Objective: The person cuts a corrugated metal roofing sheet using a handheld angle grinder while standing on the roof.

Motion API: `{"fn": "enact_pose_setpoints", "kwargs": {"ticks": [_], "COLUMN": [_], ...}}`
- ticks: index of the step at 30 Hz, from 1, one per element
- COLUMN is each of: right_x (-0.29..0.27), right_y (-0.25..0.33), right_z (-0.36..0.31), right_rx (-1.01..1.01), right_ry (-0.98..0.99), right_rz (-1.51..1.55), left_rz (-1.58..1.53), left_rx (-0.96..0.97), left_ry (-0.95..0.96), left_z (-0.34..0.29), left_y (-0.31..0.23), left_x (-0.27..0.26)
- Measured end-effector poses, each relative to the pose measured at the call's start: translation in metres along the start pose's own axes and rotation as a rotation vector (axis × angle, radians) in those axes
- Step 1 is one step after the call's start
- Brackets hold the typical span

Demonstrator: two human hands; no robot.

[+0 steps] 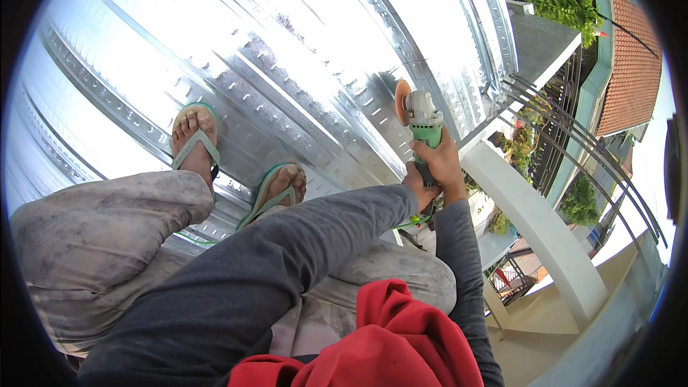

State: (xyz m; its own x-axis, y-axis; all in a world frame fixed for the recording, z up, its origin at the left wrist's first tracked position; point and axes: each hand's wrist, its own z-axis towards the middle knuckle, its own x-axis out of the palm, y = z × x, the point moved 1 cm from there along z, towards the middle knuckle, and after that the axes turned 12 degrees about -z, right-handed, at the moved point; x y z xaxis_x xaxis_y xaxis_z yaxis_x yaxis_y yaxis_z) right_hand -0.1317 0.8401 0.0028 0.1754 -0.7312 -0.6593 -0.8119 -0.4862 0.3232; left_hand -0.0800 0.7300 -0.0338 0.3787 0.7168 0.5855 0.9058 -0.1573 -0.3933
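Observation:
Both my hands are closed on a green and grey angle grinder (428, 131). My right hand (447, 163) wraps round its green body from the right side. Lower down, my left hand (419, 183) grips the dark rear end of the handle, its forearm reaching across my knees. An orange-brown disc (403, 102) faces left at the tool's head, close over the shiny ribbed metal decking (315, 129). Whether the disc touches the metal I cannot tell. A dark line crosses the sheet just above the tool. My fingers partly hide the handle.
My sandalled feet (195, 132) stand on the decking at left. Its edge runs along the right, beside a pale curved concrete beam (537, 236) with a drop beyond. Several bare rebars (588, 143) stick out at right. A green cord (197, 239) lies near my feet.

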Motion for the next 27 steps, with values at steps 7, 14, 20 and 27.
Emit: {"fn": "enact_pose_setpoints", "kwargs": {"ticks": [7,14,20,27], "right_x": [-0.003,0.005,0.024,0.052], "right_y": [-0.001,0.024,0.029,0.003], "right_z": [0.012,-0.003,-0.029,-0.016], "right_rx": [0.035,0.063,0.1,0.132], "right_ry": [-0.029,0.004,-0.033,-0.13], "right_rz": [0.081,0.609,1.092,0.825], "left_rz": [0.046,0.088,0.515,0.52], "left_rx": [-0.084,0.054,0.091,0.042], "left_ry": [0.019,0.105,-0.134,-0.172], "left_z": [0.011,0.011,-0.035,-0.035], "left_y": [-0.017,-0.01,-0.048,-0.041], "left_x": [-0.008,-0.041,-0.054,-0.051]}}
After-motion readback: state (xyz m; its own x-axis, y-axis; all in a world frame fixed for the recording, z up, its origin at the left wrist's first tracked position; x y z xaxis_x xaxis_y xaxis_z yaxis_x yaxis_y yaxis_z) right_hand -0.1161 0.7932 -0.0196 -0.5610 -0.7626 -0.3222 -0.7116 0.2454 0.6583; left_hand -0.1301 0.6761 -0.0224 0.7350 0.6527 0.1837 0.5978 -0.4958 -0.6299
